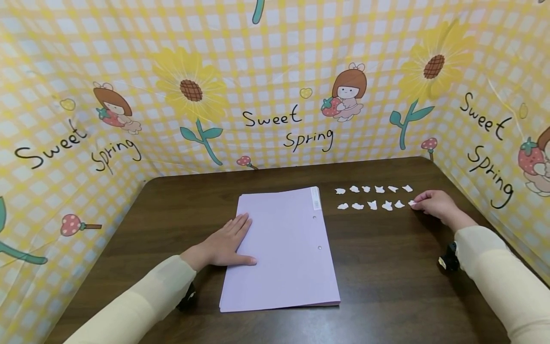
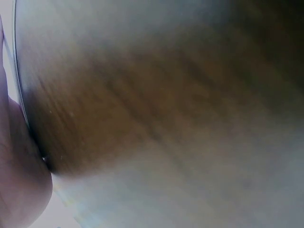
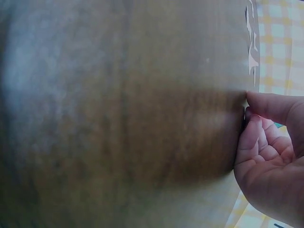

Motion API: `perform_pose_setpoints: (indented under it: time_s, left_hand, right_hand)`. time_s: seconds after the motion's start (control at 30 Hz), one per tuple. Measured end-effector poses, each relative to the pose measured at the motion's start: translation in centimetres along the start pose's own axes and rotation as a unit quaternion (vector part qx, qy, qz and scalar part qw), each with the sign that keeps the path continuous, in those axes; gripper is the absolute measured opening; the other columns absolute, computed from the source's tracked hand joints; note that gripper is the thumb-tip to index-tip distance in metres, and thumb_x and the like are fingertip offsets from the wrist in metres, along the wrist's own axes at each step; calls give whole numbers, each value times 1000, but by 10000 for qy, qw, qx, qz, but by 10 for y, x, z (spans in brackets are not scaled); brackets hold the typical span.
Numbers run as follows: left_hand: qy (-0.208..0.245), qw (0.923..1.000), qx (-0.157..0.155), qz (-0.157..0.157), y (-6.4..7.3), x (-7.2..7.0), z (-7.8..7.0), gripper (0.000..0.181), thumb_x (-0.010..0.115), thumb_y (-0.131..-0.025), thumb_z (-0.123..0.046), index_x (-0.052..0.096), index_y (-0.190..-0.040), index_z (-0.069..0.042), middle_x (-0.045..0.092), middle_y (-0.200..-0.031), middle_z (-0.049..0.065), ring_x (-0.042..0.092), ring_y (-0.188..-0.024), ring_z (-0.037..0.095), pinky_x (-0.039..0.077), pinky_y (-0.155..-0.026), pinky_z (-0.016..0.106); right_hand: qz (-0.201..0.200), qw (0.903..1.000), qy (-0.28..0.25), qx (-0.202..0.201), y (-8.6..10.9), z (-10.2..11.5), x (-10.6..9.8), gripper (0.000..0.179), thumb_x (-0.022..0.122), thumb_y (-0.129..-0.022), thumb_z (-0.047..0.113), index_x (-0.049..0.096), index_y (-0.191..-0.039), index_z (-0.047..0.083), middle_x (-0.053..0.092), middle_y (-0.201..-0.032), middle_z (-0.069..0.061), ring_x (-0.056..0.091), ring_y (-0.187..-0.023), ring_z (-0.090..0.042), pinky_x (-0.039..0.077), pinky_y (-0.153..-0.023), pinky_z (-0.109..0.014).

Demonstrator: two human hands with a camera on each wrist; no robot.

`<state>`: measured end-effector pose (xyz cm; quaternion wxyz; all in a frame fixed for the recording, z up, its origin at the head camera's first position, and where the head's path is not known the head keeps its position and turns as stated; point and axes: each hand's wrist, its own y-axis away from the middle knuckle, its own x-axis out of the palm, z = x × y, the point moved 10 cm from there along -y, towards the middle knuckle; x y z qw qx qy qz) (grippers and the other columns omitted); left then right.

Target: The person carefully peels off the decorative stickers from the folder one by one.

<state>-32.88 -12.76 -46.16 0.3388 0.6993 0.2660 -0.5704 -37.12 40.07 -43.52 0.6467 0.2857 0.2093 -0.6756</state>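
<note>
A light purple folder lies flat on the dark wooden table, with a white label at its upper right corner and two small round fittings along its right edge. My left hand rests flat on the folder's left side, fingers straight and thumb spread. Right of the folder, several small torn white paper scraps lie in two rows. At the right end of the nearer row, my right hand pinches a paper scrap at the tabletop. In the right wrist view, the remaining fingers are curled in.
The brown table has a rounded far edge. A yellow checked cloth with flowers and lettering encloses it at the back and both sides. Dark wrist devices hang beneath the sleeves. The left wrist view is mostly blurred tabletop.
</note>
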Motion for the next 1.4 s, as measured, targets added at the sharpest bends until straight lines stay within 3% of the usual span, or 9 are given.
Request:
perform_pose_setpoints:
  time_s: [0.57,0.87,1.03,1.2,1.4]
  left_hand:
    - [-62,10000,-17,-54,-3,3,4,115,43,-81,-82,6,-155,-2,1,-161,16,0,-147,29,9,-116,44]
    - [160,9999,28,-34,0,-6,1,116,48,-80,-81,11,-154,0,4,-161,18,4,-147,32,12,-116,47]
    - [373,9992,-54,-95,4,-10,7,115,51,-77,-82,15,-155,-5,8,-161,15,8,-147,29,13,-116,46]
    - [535,9983,-19,-214,3,-18,9,113,54,-75,-81,21,-156,-9,12,-161,13,12,-146,29,15,-115,47]
    - [501,9973,51,-532,-5,-41,12,110,54,-78,-79,21,-155,-7,13,-160,16,14,-146,32,16,-115,49]
  right_hand:
    - [132,9996,-233,12,0,-3,-1,27,66,-90,10,58,-102,-13,59,-92,-7,56,-72,-12,50,-64,-26]
    - [268,9972,-686,97,-5,3,-1,32,66,-93,14,54,-109,-12,60,-89,3,58,-75,-5,53,-67,-23]
    - [222,9954,-927,32,-6,19,-1,37,63,-95,17,51,-115,-11,59,-87,7,61,-77,-5,54,-72,-25]
    - [65,9938,-1078,-244,-2,50,-2,41,61,-97,21,50,-119,-12,61,-90,6,61,-78,-2,54,-77,-26]
    - [-36,9915,-1143,-620,4,91,9,42,57,-99,24,50,-122,-11,63,-94,5,58,-77,5,52,-74,-18]
